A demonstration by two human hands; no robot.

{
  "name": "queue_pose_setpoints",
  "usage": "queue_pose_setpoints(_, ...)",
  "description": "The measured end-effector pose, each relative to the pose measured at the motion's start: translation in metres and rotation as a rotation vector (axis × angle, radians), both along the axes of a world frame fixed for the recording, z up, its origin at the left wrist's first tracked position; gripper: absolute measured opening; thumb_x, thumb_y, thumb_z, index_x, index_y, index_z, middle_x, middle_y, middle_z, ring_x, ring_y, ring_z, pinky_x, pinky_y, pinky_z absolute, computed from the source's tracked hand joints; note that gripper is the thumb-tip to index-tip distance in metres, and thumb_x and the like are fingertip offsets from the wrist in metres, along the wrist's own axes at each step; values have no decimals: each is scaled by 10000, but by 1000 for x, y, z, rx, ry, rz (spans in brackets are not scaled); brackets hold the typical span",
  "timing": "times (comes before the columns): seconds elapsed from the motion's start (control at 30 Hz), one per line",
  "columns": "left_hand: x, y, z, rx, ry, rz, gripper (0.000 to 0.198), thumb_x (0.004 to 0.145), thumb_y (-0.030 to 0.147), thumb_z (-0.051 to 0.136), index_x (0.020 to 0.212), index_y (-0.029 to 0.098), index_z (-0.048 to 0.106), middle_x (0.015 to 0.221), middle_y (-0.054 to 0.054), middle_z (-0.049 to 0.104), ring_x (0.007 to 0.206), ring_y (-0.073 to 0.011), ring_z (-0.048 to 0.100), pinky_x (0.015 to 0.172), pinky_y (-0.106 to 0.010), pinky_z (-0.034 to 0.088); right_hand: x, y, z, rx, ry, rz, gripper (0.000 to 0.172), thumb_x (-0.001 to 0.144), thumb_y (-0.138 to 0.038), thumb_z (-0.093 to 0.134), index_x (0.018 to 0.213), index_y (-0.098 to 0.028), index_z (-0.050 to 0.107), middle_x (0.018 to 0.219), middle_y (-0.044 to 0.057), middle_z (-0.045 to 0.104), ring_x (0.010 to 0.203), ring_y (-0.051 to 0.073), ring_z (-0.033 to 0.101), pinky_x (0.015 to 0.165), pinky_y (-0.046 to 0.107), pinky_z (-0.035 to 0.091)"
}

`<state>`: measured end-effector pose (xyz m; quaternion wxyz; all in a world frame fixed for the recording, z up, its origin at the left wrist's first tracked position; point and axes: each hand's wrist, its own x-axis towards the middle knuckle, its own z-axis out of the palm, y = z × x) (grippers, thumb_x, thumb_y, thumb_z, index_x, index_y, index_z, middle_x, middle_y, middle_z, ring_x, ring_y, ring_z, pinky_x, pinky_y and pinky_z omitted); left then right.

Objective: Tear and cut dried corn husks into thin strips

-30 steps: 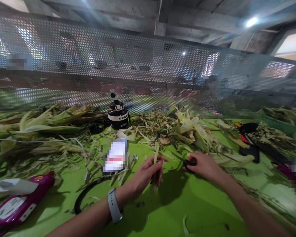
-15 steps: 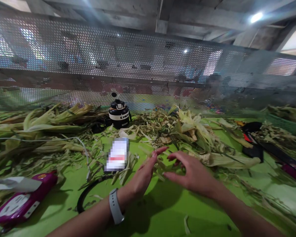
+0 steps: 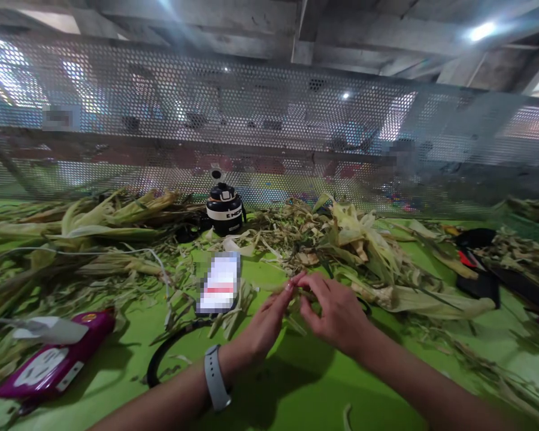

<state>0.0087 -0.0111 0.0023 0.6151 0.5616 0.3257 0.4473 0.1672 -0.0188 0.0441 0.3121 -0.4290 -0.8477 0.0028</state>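
My left hand (image 3: 265,326) is over the green table (image 3: 305,389), a grey watch band on its wrist, its fingers pressed together. My right hand (image 3: 335,308) meets it at the fingertips, fingers curled inward. Anything between the fingertips is too small to make out. Thin pale green husk strips (image 3: 294,320) lie just under the hands. Left of them is a phone (image 3: 220,282) with a lit screen, with more strips (image 3: 236,311) along its edge.
Corn husks are heaped at the left (image 3: 112,221) and beyond the hands (image 3: 354,233). A black bottle (image 3: 225,209) stands near the perforated metal screen (image 3: 269,108). A purple power strip (image 3: 58,359), a black cable loop (image 3: 155,359) and a green basket (image 3: 525,224) are around.
My right hand has moved left and its fingers have closed in to meet my left fingertips. The whole view has shifted slightly, so the table items appear farther right.
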Motion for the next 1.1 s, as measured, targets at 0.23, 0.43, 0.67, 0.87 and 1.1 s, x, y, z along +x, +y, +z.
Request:
queue_pose_setpoints(0.23,0,-2,7,77,9,13,399,867,444,519,1185,233,636,1235,-71,628,1179,-235,535,1042,-365,383,8,5,-4,-458,332,57,170,804,-176,481,887,-171,630,810,56,709,693,178,652,644,295,504)
queue_pose_setpoints(0.43,6,2,15,-66,-33,147,333,706,355,739,947,155,626,813,-33,659,696,-149,607,638,-266,486,12,7,-3,-762,626,-16,157,781,-299,576,843,-163,623,728,31,678,702,175,648,658,299,515)
queue_pose_setpoints(0.67,6,6,12,-55,-75,223,313,734,300,695,975,178,537,720,33,558,648,-110,524,560,-218,442,7,1,-4,-326,491,-78,122,807,-260,601,767,-177,681,764,43,630,716,174,598,657,285,483)
queue_pose_setpoints(0.87,7,7,14,-118,-205,225,552,732,247,704,1181,225,383,770,21,634,690,-134,588,587,-234,467,6,0,-5,-348,522,-113,107,834,-284,581,835,-189,633,772,27,656,716,166,609,653,269,480)
queue_pose_setpoints(1.1,5,8,12,-165,-309,274,309,712,234,719,925,227,496,742,40,642,716,-114,587,652,-219,454,6,5,-8,-578,646,-43,132,802,-283,600,872,-190,538,770,3,618,710,146,596,641,249,473)
